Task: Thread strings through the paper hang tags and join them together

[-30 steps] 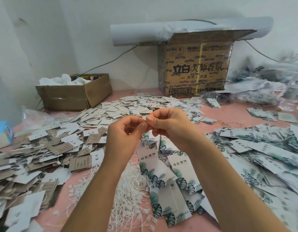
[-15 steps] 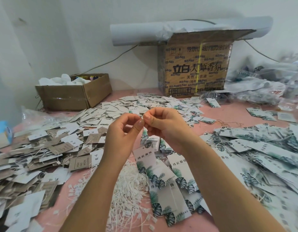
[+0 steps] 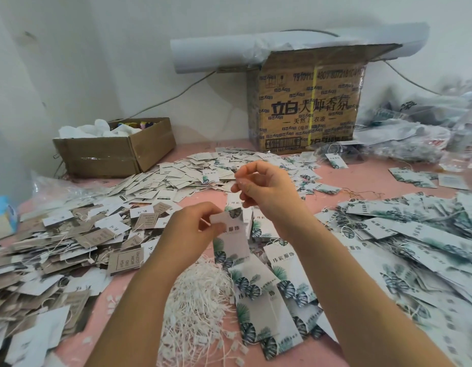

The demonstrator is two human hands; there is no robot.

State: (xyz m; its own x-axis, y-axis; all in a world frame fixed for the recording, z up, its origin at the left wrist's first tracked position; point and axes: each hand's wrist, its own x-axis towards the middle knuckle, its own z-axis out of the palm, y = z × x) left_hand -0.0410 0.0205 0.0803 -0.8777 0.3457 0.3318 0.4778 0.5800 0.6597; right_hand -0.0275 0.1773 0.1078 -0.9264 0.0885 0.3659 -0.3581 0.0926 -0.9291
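1. Above the pink worktop [image 3: 367, 170], the left hand [image 3: 187, 229] pinches one white, leaf-printed paper hang tag [image 3: 232, 242].
2. Higher up, the right hand [image 3: 266, 186] has its fingertips pinched together; I cannot tell what it holds.
3. Two brown cardboard boxes stand behind, a low open box [image 3: 110, 154] and a tall printed box [image 3: 306, 107].
4. One heap of white strings [image 3: 200, 300] lies below.

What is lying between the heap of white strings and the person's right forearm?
Leaf-printed hang tags, overlapping in a loose row, fill that stretch in the head view.

Pink table [image 3: 367, 173] holds hang tags [image 3: 415, 234], white strings [image 3: 198, 300], cardboard boxes [image 3: 309, 107].
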